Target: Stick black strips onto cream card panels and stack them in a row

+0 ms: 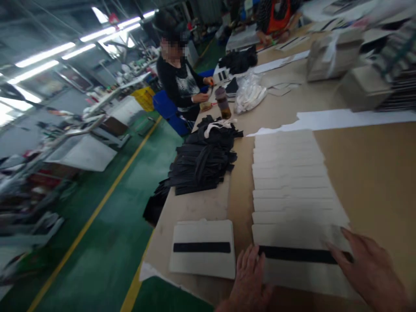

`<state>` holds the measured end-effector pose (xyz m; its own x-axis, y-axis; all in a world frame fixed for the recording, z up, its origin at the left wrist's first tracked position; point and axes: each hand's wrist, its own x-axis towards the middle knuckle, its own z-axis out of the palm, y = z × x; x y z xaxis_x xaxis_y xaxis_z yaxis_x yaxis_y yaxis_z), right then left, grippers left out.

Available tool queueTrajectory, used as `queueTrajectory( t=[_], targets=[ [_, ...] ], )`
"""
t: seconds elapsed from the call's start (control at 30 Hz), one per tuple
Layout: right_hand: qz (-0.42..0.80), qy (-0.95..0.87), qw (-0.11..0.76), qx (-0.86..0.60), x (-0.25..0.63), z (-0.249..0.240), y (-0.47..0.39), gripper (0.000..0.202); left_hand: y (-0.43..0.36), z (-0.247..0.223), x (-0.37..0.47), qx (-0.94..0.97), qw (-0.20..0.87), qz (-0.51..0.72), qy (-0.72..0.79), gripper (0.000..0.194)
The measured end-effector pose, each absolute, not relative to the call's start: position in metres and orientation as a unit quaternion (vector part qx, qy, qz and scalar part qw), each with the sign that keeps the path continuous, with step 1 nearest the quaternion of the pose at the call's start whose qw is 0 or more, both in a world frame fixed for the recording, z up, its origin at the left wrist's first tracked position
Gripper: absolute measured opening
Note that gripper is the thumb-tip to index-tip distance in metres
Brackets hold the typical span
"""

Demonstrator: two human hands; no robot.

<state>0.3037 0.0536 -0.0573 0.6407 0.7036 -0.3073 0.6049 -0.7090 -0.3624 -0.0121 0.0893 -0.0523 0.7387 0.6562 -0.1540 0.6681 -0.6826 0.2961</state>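
Left hand (248, 277) and right hand (370, 265) are held unclenched at a black strip (299, 255).
One is placed at each end; the strip is laid across the nearest beige panel (305, 276).

Dim interior; ceiling tubes (45, 54) glare upper left; window (6, 112) blown out; bundles (364, 90) at right blurred.

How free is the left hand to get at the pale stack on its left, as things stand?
Probably yes: the left hand is right beside the pale stack, with nothing visible between them. It is at one end of a black strip, which it may have to leave first.
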Motion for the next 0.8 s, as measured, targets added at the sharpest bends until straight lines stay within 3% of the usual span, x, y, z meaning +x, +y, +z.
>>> queueTrajectory(
  t=[0.1, 0.2, 0.4, 0.8],
  targets=[
    [0.416, -0.357, 0.132, -0.826, 0.245, -0.034, 0.082, 0.061, 0.096, -0.049, -0.047, 0.898, 0.057, 0.062, 0.433, 0.063],
    [0.571, -0.393, 0.146, -0.705, 0.172, -0.015, 0.114, 0.048, 0.113, -0.056, -0.108, 0.774, -0.079, 0.107, 0.620, 0.047],
    [0.581, -0.444, 0.171, -0.661, 0.091, -0.027, 0.156, 0.059, 0.138, -0.083, -0.200, 0.648, -0.127, 0.095, 0.745, 0.066],
    [0.573, -0.422, 0.150, -0.687, 0.071, -0.030, 0.154, 0.062, 0.134, -0.088, -0.195, 0.619, -0.099, 0.052, 0.777, 0.069]
  ],
)
